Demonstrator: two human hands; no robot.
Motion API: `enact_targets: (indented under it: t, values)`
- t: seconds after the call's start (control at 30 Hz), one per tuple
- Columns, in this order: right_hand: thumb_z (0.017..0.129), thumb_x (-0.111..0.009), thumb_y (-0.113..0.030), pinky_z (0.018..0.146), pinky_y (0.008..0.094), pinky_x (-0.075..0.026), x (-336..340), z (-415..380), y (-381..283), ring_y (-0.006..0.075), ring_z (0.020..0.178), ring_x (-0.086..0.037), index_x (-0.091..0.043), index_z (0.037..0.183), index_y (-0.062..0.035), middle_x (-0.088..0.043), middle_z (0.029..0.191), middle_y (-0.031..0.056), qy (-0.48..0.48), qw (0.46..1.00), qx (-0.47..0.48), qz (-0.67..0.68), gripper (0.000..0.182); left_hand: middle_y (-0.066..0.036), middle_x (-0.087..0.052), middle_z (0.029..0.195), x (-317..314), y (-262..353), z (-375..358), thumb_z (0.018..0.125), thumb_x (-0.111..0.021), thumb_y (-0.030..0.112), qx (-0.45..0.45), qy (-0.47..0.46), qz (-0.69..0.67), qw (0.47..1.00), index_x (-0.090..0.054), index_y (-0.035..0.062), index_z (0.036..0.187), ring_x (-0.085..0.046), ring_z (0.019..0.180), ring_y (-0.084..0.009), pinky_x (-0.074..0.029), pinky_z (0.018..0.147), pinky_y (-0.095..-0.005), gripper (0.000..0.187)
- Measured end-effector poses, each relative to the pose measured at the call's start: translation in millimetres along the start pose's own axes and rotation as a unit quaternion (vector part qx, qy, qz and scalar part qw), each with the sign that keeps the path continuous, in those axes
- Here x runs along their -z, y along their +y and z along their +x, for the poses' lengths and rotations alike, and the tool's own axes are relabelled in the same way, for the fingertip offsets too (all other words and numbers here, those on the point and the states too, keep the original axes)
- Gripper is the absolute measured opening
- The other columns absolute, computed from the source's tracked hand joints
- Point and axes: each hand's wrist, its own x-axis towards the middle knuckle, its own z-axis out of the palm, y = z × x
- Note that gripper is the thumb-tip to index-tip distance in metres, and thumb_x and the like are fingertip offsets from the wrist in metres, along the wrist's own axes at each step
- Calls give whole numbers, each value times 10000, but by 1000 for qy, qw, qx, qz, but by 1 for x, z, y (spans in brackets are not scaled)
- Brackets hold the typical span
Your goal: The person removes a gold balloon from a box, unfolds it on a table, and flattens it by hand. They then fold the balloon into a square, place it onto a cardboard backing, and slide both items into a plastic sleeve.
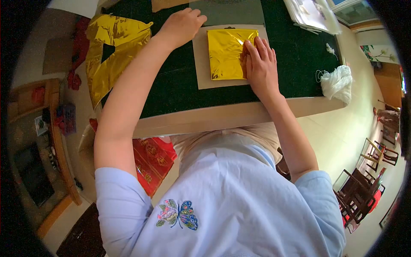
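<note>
My right hand point(262, 68) rests on the right side of a square wrapped in shiny gold foil point(227, 53), its fingers stretched out over the surface. Under the square is a flat piece of brown cardboard point(202, 73). Above and to the left of it, my left hand point(182, 26) is closed, fingers curled together; whatever they may hold cannot be made out. A loose, crumpled sheet of gold foil point(99, 70) with a dark opening in it hangs over the table's left edge, beside my left forearm.
The table has a dark green top point(171, 90). A grey-green sheet point(229, 12) lies beyond the square. White string point(336, 82) is bundled at the right front corner, with clear plastic packets point(312, 15) farther back. A red printed bag point(152, 162) hangs below the table edge.
</note>
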Motion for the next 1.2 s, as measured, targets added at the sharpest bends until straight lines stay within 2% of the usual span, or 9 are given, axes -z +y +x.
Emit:
enact_targets:
  t: [0.33, 0.43, 0.53, 0.83, 0.93, 1.03, 1.13, 1.2]
  values:
    - [901, -537, -180, 1083, 515, -282, -1, -2, 1, 379, 1284, -395, -520, 1260, -101, -467, 1339, 203, -5, 1000, -3, 9, 368, -112, -612, 1045, -7, 0, -2, 873, -532, 61, 62, 30, -11, 998, -593, 49, 1048, -605, 1023, -260, -537, 848, -378, 185]
    - [904, -535, -182, 1083, 516, -283, -2, -1, 2, 379, 1285, -396, -521, 1263, -101, -470, 1338, 203, -6, 1000, -6, 8, 368, -106, -619, 1021, -4, 0, -3, 879, -529, 83, 61, 7, -13, 998, -599, 47, 1029, -611, 1009, -260, -532, 849, -377, 169]
    - [907, -534, -184, 1077, 518, -293, -4, -2, 2, 377, 1280, -404, -526, 1258, -101, -480, 1329, 204, 1, 1000, -5, 3, 362, -117, -580, 968, -4, 3, -10, 819, -570, 119, 49, 48, -46, 997, -546, 41, 944, -582, 969, -305, -512, 817, -422, 148]
    - [905, -538, -204, 1069, 519, -305, -5, 0, 1, 372, 1268, -419, -532, 1251, -105, -493, 1318, 199, 7, 1000, 0, -14, 359, -107, -577, 908, 5, 26, -27, 802, -576, 86, 30, 98, -66, 993, -542, 38, 918, -580, 915, -301, -518, 785, -414, 130]
    - [897, -547, -215, 1079, 518, -291, -3, 4, 3, 370, 1276, -410, -526, 1263, -112, -476, 1336, 197, -9, 1000, 12, -21, 381, -107, -584, 927, -1, 29, -32, 803, -571, 79, 62, 92, -106, 988, -543, 39, 923, -582, 932, -300, -518, 792, -414, 129]
    - [892, -550, -227, 1093, 519, -269, -6, 13, 5, 368, 1288, -397, -520, 1276, -118, -459, 1354, 195, -21, 999, 18, -28, 400, -114, -625, 1002, 5, 31, -33, 859, -572, 90, 87, 59, -102, 989, -597, 43, 980, -616, 967, -262, -528, 842, -366, 132]
    - [880, -560, -201, 1083, 505, -287, -9, 20, 7, 368, 1273, -410, -534, 1252, -117, -466, 1339, 194, -7, 999, 27, -34, 382, -100, -604, 1039, -1, 32, -36, 842, -573, 126, 121, 73, -165, 976, -584, 79, 1043, -579, 1006, -291, -510, 812, -413, 207]
    - [870, -568, -170, 1051, 487, -324, -9, 25, 9, 369, 1236, -436, -548, 1218, -106, -488, 1301, 193, 17, 999, 33, -8, 355, -98, -603, 1075, 1, 40, -39, 850, -593, 180, 108, 122, -160, 973, -600, 111, 1104, -580, 1015, -289, -500, 835, -412, 263]
